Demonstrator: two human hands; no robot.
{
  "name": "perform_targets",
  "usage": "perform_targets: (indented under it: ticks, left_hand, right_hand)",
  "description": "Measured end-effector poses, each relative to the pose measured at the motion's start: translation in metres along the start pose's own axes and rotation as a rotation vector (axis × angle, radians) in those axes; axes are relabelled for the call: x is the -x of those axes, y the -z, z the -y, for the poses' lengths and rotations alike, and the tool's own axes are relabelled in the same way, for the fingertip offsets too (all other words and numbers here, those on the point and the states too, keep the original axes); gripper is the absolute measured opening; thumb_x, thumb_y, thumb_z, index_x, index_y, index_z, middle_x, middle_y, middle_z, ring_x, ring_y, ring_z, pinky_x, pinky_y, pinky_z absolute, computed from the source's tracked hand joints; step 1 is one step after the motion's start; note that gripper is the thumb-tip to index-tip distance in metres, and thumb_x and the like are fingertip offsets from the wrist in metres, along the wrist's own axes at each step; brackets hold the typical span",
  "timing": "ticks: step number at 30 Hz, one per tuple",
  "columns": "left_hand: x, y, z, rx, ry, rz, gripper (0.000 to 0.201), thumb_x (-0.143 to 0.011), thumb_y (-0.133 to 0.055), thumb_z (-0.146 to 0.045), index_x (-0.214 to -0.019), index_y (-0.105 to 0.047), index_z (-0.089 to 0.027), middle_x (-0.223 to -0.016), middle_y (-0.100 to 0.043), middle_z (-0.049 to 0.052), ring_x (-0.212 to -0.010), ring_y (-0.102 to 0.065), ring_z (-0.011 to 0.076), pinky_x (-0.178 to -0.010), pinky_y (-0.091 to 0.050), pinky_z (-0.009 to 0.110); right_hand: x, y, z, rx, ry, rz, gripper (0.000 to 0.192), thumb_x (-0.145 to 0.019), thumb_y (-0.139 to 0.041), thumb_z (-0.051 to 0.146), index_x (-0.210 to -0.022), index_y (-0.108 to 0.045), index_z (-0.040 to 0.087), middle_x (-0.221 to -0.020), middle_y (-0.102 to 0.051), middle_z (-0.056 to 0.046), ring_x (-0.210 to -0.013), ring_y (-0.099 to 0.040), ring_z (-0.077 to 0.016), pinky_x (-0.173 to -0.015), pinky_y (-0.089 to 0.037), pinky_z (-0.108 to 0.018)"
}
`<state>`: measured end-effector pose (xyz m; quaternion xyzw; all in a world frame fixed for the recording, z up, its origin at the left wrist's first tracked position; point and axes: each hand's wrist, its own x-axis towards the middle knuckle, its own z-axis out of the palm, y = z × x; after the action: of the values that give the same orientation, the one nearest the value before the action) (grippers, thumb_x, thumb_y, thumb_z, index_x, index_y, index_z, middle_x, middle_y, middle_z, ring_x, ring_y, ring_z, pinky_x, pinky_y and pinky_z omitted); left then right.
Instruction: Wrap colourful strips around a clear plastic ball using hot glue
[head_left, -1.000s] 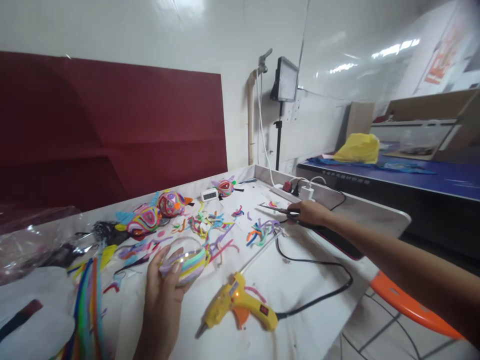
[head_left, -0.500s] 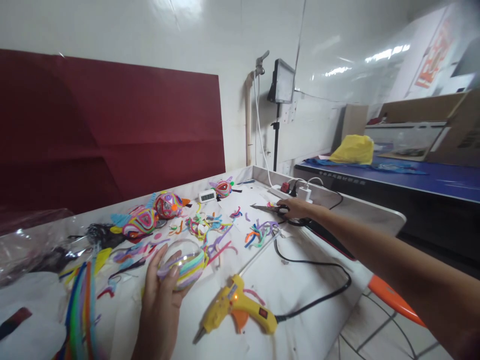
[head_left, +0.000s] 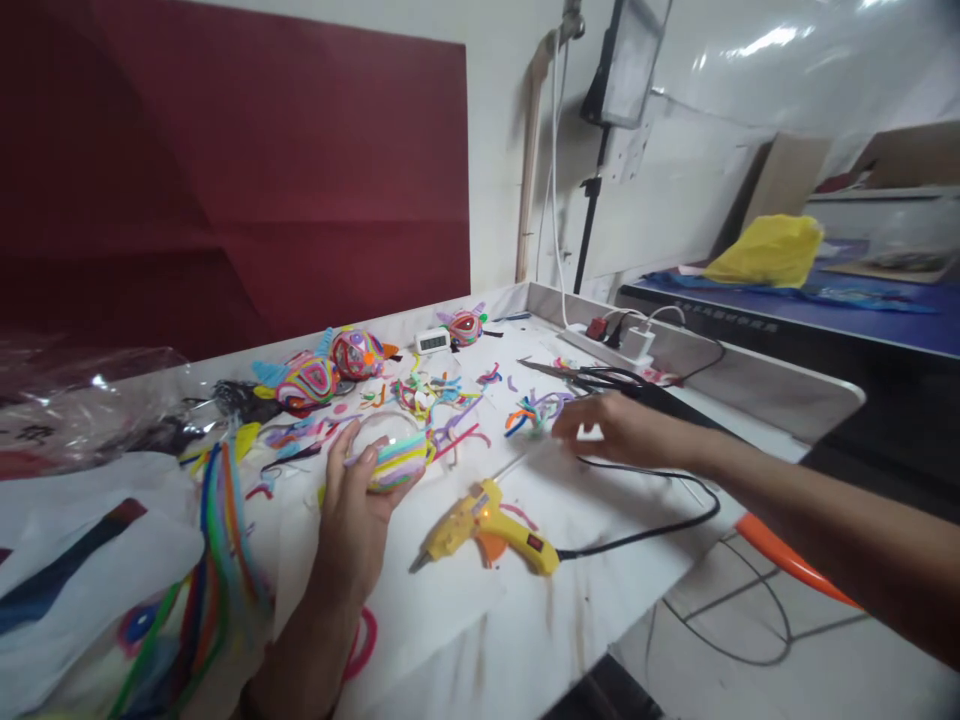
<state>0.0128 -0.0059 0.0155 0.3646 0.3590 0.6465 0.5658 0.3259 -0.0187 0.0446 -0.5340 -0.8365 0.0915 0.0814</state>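
My left hand point(head_left: 356, 500) is wrapped around a clear plastic ball point(head_left: 394, 462) partly covered with pastel stripes of yellow, mint and lilac pipe cleaner. Over the table, my right hand point(head_left: 619, 432) has loosely bent fingers with a gap between them and nothing visible inside. Just behind it lie black-handled scissors point(head_left: 574, 374), apart from the fingers. Cut pipe cleaner pieces point(head_left: 531, 412) are scattered to the left of that hand. A yellow hot glue gun point(head_left: 487, 525) rests on its side in front of the ball, nozzle towards the left.
Decorated fish-like balls point(head_left: 306, 382) and a small white digital timer point(head_left: 433, 341) line the back. Long pipe cleaners point(head_left: 225, 510) and clear plastic bags point(head_left: 112, 395) lie left. A power strip point(head_left: 600, 345) sits at back right; the black glue gun cord point(head_left: 645, 540) loops across the right side.
My right hand has let go of the scissors and come nearer over the table. The scissors now lie at the back right. My left hand still holds the ball; the view has tilted down.
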Motion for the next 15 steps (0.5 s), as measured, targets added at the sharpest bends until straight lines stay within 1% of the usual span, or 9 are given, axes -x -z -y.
perform_targets:
  ticks: [1, 2, 4, 6, 8, 9, 11, 13, 15]
  left_hand:
    - [0.0, 0.0, 0.0, 0.007, 0.003, -0.003, 0.049, -0.08, -0.066, -0.032, -0.127, -0.053, -0.03, -0.127, -0.054, 0.008, -0.12, -0.054, 0.0304, -0.085, -0.057, 0.055]
    - [0.0, -0.001, 0.001, 0.013, 0.004, -0.003, 0.049, -0.081, -0.065, -0.032, -0.128, -0.053, -0.03, -0.128, -0.053, 0.008, -0.118, -0.055, 0.0299, -0.085, -0.057, 0.055]
    - [0.0, -0.001, 0.002, 0.023, 0.002, 0.009, 0.049, -0.081, -0.064, -0.032, -0.128, -0.052, -0.032, -0.132, -0.05, 0.007, -0.117, -0.055, 0.0292, -0.085, -0.057, 0.055]
    - [0.0, -0.001, 0.003, 0.025, -0.001, 0.021, 0.05, -0.081, -0.065, -0.031, -0.129, -0.051, -0.033, -0.135, -0.048, 0.006, -0.119, -0.054, 0.0288, -0.086, -0.057, 0.054]
    - [0.0, -0.001, 0.004, 0.014, -0.007, 0.023, 0.051, -0.081, -0.066, -0.031, -0.13, -0.051, -0.034, -0.136, -0.047, 0.006, -0.121, -0.052, 0.0287, -0.086, -0.057, 0.052]
    - [0.0, -0.001, 0.004, 0.008, -0.01, 0.023, 0.052, -0.08, -0.066, -0.031, -0.13, -0.05, -0.034, -0.137, -0.047, 0.005, -0.122, -0.051, 0.0288, -0.086, -0.057, 0.051]
    - [0.0, 0.0, 0.004, 0.001, -0.016, 0.025, 0.054, -0.08, -0.066, -0.031, -0.131, -0.049, -0.035, -0.139, -0.045, 0.006, -0.123, -0.05, 0.0292, -0.086, -0.058, 0.05]
    - [0.001, 0.001, 0.004, 0.001, -0.013, 0.025, 0.056, -0.08, -0.066, -0.032, -0.132, -0.048, -0.035, -0.14, -0.044, 0.007, -0.124, -0.05, 0.0301, -0.085, -0.058, 0.049]
    - [0.002, 0.002, 0.003, 0.006, -0.003, 0.017, 0.058, -0.08, -0.067, -0.032, -0.134, -0.046, -0.034, -0.14, -0.044, 0.008, -0.125, -0.049, 0.0305, -0.085, -0.058, 0.049]
  right_hand:
    - [0.01, -0.007, 0.016, -0.105, 0.074, 0.037, 0.019, -0.089, -0.058, 0.026, -0.101, -0.07, 0.019, -0.099, -0.072, -0.006, -0.087, -0.067, -0.0173, -0.078, -0.049, -0.026]
    - [0.019, -0.015, 0.031, -0.173, 0.104, 0.062, 0.019, -0.089, -0.058, 0.027, -0.101, -0.07, 0.018, -0.098, -0.071, -0.007, -0.085, -0.066, -0.0178, -0.076, -0.049, -0.027]
    - [0.03, -0.029, 0.055, -0.237, 0.073, 0.093, 0.028, -0.088, -0.06, 0.037, -0.107, -0.068, 0.017, -0.099, -0.069, -0.008, -0.083, -0.065, -0.0194, -0.072, -0.048, -0.029]
    - [0.031, -0.041, 0.073, -0.238, 0.053, 0.058, 0.036, -0.089, -0.059, 0.045, -0.109, -0.066, 0.017, -0.098, -0.067, -0.01, -0.082, -0.064, -0.0209, -0.072, -0.046, -0.031]
    - [0.024, -0.051, 0.085, -0.244, 0.038, 0.036, 0.04, -0.089, -0.057, 0.049, -0.11, -0.065, 0.017, -0.093, -0.066, -0.009, -0.077, -0.062, -0.0194, -0.069, -0.044, -0.03]
    - [0.019, -0.054, 0.089, -0.235, 0.02, 0.038, 0.038, -0.088, -0.057, 0.049, -0.108, -0.065, 0.017, -0.089, -0.065, -0.007, -0.072, -0.06, -0.0179, -0.065, -0.042, -0.029]
    - [0.009, -0.06, 0.094, -0.191, -0.025, 0.05, 0.029, -0.087, -0.058, 0.044, -0.096, -0.065, 0.018, -0.084, -0.063, -0.005, -0.064, -0.055, -0.0149, -0.059, -0.036, -0.027]
    - [0.002, -0.063, 0.098, -0.158, -0.055, 0.062, 0.019, -0.084, -0.06, 0.037, -0.085, -0.062, 0.018, -0.081, -0.061, -0.004, -0.06, -0.05, -0.0129, -0.055, -0.03, -0.026]
    - [0.0, -0.065, 0.1, -0.189, -0.069, 0.071, 0.019, -0.084, -0.058, 0.036, -0.079, -0.058, 0.018, -0.076, -0.059, -0.003, -0.057, -0.044, -0.0115, -0.053, -0.027, -0.025]
